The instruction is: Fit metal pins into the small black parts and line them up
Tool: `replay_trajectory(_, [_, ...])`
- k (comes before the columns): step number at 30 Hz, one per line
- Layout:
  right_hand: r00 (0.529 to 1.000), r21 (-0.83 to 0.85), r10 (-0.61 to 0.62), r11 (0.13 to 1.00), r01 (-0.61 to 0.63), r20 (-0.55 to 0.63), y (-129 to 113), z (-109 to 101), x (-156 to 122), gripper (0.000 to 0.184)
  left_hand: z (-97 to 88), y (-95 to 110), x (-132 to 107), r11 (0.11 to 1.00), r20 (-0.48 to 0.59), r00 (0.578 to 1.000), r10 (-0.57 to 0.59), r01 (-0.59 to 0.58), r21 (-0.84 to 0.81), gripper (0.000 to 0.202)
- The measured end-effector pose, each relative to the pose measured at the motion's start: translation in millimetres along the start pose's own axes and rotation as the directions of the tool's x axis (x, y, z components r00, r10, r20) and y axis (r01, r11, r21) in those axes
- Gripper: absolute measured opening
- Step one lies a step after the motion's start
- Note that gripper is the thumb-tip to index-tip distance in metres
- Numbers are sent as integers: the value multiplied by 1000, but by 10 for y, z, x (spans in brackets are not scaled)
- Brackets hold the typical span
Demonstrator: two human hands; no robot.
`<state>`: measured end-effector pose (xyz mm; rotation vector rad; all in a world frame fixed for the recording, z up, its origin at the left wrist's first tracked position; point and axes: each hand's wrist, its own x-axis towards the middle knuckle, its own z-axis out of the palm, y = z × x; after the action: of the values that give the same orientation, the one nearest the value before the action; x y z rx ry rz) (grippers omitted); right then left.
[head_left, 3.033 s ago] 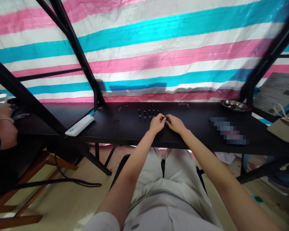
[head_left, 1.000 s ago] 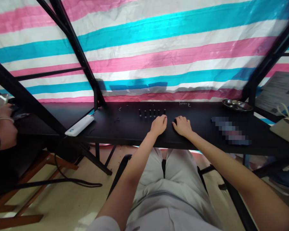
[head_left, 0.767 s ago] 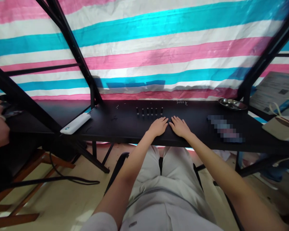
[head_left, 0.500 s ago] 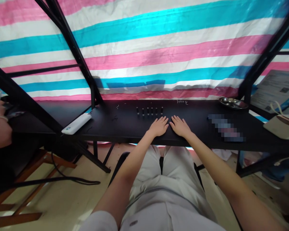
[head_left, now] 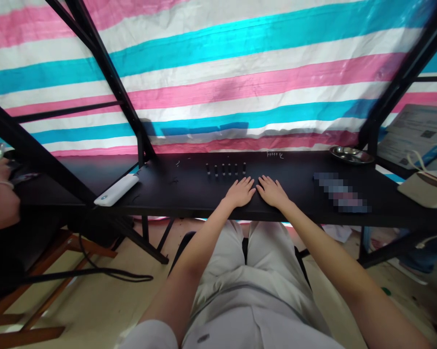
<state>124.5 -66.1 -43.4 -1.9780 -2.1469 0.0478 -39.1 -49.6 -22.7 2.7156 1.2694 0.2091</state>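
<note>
My left hand [head_left: 241, 191] lies flat on the black table [head_left: 182, 194], fingers a little apart and holding nothing. Beside it, my right hand [head_left: 272, 190] rests palm down with its fingers spread, also holding nothing. The two hands are close together but apart. Just beyond my left fingertips stands a row of several small dark cylinders [head_left: 229, 169] with pale lower ends; their exact kind is too small to make out. Farther back, past my right hand, several tiny pale pieces [head_left: 274, 155] lie in a line.
A white oblong device [head_left: 117, 189] lies at the table's left end. At the back right is a shiny metal dish [head_left: 351, 155], with a blurred-out flat object [head_left: 342, 193] nearer. A beige bag [head_left: 425, 188] sits far right. Another person's hand [head_left: 0, 194] shows far left, behind a black frame post [head_left: 37, 150].
My hands stay where they were on the table. The view has shifted very slightly, and the other person's hand at the far left has moved a little.
</note>
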Motion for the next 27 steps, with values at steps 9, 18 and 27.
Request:
replay_trajectory(9, [1000, -2, 1, 1000, -1, -7, -3, -1, -5, 55, -10, 11, -14, 1000, -5, 1000, 3, -3, -3, 55])
replay_trajectory(18, [1000, -4, -1, 1000, 1, -3, 4, 15, 7, 55, -3, 6, -6, 1000, -5, 1000, 3, -3, 2, 56])
replay_trajectory(27, [1000, -9, -8, 1000, 8, -14, 14, 30, 13, 55, 6, -7, -5, 1000, -12, 1000, 6, -6, 4, 55])
